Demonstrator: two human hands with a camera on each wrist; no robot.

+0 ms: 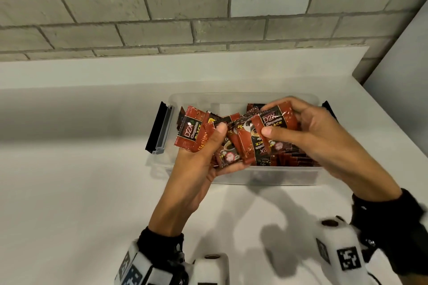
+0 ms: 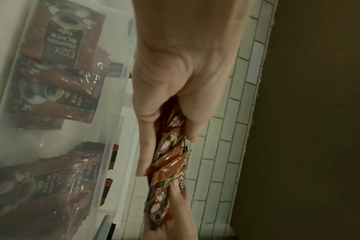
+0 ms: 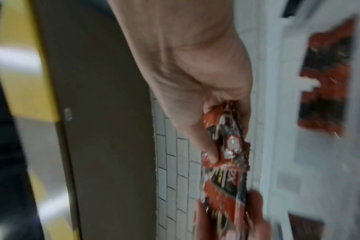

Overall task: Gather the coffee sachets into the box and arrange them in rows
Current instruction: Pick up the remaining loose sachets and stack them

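Both hands hold a bunch of red and black coffee sachets just above a clear plastic box on the white counter. My left hand grips the bunch from below, thumb on top. My right hand pinches the sachets from the right side, thumb on the front of one. More sachets stand in a row in the box's near right part, and others lie loose inside it, seen through the box wall.
A black and clear latch hangs open at the box's left end, another at its right end. A grey brick wall rises behind the white counter. A white panel stands at the right.
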